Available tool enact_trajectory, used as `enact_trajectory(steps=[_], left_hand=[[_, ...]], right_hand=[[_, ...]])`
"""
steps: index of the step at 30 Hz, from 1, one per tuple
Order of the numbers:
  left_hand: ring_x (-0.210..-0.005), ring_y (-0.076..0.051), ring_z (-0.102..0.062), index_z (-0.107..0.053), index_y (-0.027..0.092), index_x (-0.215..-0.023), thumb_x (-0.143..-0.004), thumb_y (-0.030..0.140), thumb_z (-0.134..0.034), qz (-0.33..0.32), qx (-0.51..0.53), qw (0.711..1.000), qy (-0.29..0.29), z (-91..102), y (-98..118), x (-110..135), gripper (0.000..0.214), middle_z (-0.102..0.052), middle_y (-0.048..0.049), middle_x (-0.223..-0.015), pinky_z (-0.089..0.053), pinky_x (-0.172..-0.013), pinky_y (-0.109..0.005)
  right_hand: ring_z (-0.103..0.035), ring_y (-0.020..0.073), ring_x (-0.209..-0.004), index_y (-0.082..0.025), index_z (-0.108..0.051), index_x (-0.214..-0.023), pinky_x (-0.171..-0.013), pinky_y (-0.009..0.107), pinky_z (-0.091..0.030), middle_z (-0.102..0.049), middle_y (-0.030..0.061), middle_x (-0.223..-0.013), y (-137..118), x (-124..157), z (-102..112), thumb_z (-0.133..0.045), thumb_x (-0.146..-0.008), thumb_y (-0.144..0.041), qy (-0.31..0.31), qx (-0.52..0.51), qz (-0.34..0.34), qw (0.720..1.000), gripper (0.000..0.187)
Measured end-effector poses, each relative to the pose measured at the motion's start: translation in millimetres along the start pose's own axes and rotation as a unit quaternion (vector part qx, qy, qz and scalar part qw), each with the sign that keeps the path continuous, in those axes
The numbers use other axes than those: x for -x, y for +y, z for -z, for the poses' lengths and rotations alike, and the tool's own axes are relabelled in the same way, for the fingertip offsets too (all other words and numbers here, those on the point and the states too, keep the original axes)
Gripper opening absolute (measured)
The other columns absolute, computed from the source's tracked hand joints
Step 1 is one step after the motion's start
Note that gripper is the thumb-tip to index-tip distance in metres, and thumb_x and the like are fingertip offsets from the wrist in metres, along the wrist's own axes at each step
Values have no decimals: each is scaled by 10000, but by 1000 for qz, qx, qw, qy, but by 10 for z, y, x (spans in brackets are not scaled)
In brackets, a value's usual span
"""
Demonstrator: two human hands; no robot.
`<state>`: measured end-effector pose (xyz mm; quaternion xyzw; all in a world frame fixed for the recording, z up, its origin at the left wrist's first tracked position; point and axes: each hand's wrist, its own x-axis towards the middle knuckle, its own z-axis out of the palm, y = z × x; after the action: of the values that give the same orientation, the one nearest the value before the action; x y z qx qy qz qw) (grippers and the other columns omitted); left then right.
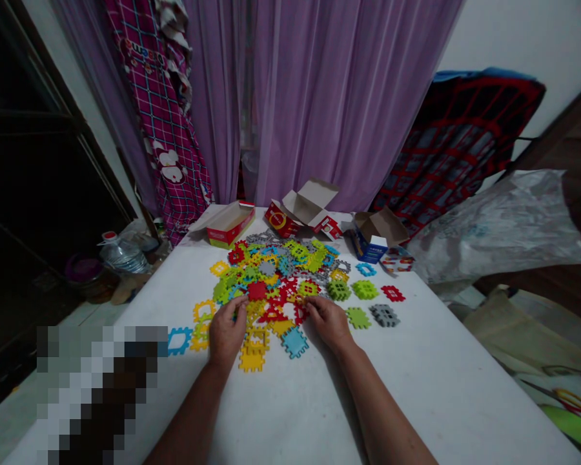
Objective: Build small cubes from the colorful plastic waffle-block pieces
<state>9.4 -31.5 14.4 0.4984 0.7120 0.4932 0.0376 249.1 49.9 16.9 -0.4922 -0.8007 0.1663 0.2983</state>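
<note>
A heap of flat plastic interlocking tiles (pixel 281 271) in red, yellow, green, blue and grey lies spread on a white table (pixel 416 387). My left hand (pixel 227 329) rests on the near edge of the heap, palm down, fingertips on yellow and red tiles. My right hand (pixel 326 320) lies beside it, fingers curled onto red tiles. Whether either hand grips a tile is unclear. A blue tile (pixel 295 341) lies between my wrists and a yellow tile (pixel 252 358) sits by my left wrist.
Three opened cardboard boxes stand at the table's far edge: a red one (pixel 230 225), a red-white one (pixel 300 210), a blue one (pixel 375 236). Purple curtains (pixel 319 97) hang behind. A plastic bag (pixel 503 226) lies right; a water bottle (pixel 123 255) stands left, below.
</note>
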Motion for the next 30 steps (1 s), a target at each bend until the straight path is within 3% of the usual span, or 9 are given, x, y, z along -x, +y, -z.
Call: enact_trajectory(steps=[4,8,10,17,23,30], left_hand=[[-891,-179,-722,-720,260,-949,-866,331,-503,-3,10,1000,-1,-5,9,-2,243,-779,-12,-929,-561,-832,-292],[-908,-188,-720,-720,262,-951,-869,343,-504,0,11,1000,4,-13,3,4,244,-777,-16,-937,-563,-836,-306],[-913,-192,-720,-719,260,-954,-873,351,-500,1,10,1000,5,-11,0,8,252,-776,-20,-939,-562,-845,-317],[-890,-186,-721,-720,259,-945,-866,336,-499,-2,9,1000,-1,-14,-3,0,247,-777,-20,-926,-560,-848,-312],[-896,-181,-719,-721,259,-951,-873,329,-503,-1,9,1000,-7,-1,11,-6,242,-778,-18,-935,-559,-847,-303],[-903,-178,-719,-725,265,-961,-868,309,-515,6,5,1000,-7,7,12,-8,234,-779,-11,-938,-561,-839,-296]], right_hand=[[-617,208,-992,-239,-733,-1029,-855,327,-450,-719,63,-1071,12,-108,62,-478,-928,-249,-17,83,40,996,275],[-500,263,-1225,-259,-704,-1149,-954,405,-383,-634,66,-1308,-92,-280,28,-507,-942,-312,-50,136,107,984,290],[-458,278,-1276,-268,-711,-1135,-974,432,-355,-628,58,-1324,-144,-334,-2,-512,-947,-355,-74,153,115,979,287],[-505,259,-1204,-225,-746,-996,-972,415,-332,-686,75,-1220,-221,-330,34,-525,-933,-351,-89,173,61,979,262],[-486,254,-1210,-263,-658,-1206,-958,407,-323,-658,56,-1280,-367,-428,-18,-614,-855,-316,-139,136,130,972,358],[-535,237,-1057,-227,-679,-1099,-902,361,-332,-696,79,-1095,-372,-460,-125,-623,-804,-278,-134,125,100,978,305]])
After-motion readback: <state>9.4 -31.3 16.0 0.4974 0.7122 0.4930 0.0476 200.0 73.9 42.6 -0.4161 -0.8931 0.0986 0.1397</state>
